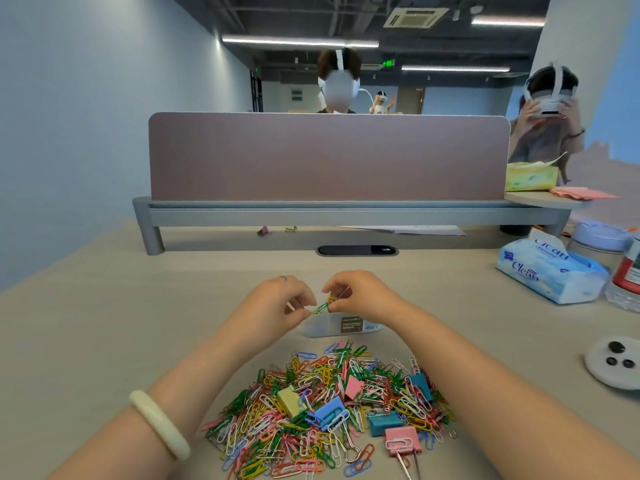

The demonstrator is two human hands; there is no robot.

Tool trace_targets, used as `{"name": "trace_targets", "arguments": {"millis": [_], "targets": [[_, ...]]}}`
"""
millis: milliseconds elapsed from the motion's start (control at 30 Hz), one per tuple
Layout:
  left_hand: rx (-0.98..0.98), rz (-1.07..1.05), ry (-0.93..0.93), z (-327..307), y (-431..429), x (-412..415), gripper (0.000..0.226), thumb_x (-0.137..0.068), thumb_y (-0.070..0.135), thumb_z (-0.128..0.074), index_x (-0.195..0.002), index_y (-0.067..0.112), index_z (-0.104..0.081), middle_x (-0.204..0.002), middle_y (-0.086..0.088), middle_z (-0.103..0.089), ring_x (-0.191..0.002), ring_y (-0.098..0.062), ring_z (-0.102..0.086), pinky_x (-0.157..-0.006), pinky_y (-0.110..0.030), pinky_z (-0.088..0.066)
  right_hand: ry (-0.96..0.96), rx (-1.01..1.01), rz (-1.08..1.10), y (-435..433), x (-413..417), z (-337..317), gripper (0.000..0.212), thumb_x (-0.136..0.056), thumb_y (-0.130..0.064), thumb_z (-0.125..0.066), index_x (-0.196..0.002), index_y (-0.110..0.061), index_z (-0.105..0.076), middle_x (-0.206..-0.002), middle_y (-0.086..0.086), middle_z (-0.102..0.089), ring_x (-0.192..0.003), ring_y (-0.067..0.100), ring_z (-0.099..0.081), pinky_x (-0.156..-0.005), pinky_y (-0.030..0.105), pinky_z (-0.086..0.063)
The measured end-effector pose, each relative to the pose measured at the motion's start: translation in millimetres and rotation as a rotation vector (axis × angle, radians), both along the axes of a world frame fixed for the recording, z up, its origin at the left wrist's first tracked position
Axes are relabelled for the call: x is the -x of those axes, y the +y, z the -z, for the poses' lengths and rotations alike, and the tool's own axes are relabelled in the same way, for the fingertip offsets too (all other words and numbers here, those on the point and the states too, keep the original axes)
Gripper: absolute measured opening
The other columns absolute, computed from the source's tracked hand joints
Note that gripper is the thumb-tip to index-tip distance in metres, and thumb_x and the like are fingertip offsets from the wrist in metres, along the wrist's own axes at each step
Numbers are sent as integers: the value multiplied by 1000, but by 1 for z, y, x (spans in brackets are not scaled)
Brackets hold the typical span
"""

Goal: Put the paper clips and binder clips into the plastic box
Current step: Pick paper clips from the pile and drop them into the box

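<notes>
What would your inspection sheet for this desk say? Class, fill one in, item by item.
Surface: pale desk.
Job's things: heap of paper clips with binder clips mixed in; plastic box beyond it, under the hands.
Clutter: tissue pack, jars, white dish at right; stray binder clip under the shelf.
Grips: left hand and right hand both pinch linked clips above the box.
Cables: nothing seen on the desk; only a cable port.
Surroundings: divider panel; people wearing headsets behind it.

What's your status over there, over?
Left hand and right hand pinch paper clips by plastic box. Clip pile waits on desk. Nothing in the way.
</notes>
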State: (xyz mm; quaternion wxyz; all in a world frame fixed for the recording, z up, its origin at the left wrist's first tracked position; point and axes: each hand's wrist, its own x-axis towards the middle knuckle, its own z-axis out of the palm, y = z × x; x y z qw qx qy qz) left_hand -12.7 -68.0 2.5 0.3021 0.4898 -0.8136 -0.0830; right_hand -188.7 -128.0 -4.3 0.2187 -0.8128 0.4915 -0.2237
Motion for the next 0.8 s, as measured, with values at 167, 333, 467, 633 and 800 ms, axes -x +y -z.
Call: {"name": "trace_targets", "arguments": {"millis": [167, 333, 467, 633, 800], "targets": [[-218, 96, -141, -2, 22, -10, 20, -78, 24, -69, -98, 21, -66, -90, 11, -57, -81, -3, -60, -74, -16, -48, -100, 114, -10, 33, 14, -10, 22, -86, -9, -58, -106, -13, -65, -103, 4, -69, -91, 10, -60, -83, 19, -44], [-551, 188, -371, -2, 42, -37, 72, -61, 55, -72, -125, 36, -45, -120, 12, -43, -105, 6, -44, -84, -1, -35, 126, 10, -137, 71, 23, 7, 33, -81, -35, -65, -111, -22, -61, -107, -4, -57, -95, 9, -57, -84, 20, -45], [-612, 155, -587, 8, 50, -46, 94, -60, 57, -74, -137, 39, -23, -133, 14, -23, -124, -5, -22, -107, -21, -23, 252, -70, -179, 72, 20, 18, 57, -79, -49, -62, -129, -27, -48, -124, -3, -47, -114, 10, -46, -102, 30, -40], [-465, 179, -403, 20, 44, -30, 67, -74, 38, -71, -132, 30, -38, -122, 5, -36, -105, -2, -37, -80, 2, -26, 372, -117, -260, 71, 8, 9, 60, -77, -46, -65, -131, -27, -46, -124, -2, -47, -115, 13, -48, -98, 27, -40], [-321, 128, -223, 31, 43, -19, 40, -77, 22, -66, -116, 27, -59, -106, 2, -51, -96, -4, -48, -89, -14, -38, 470, -130, -310, 67, -2, 1, 51, -77, -41, -68, -123, -27, -52, -121, 0, -55, -109, 15, -52, -90, 27, -42]]}}
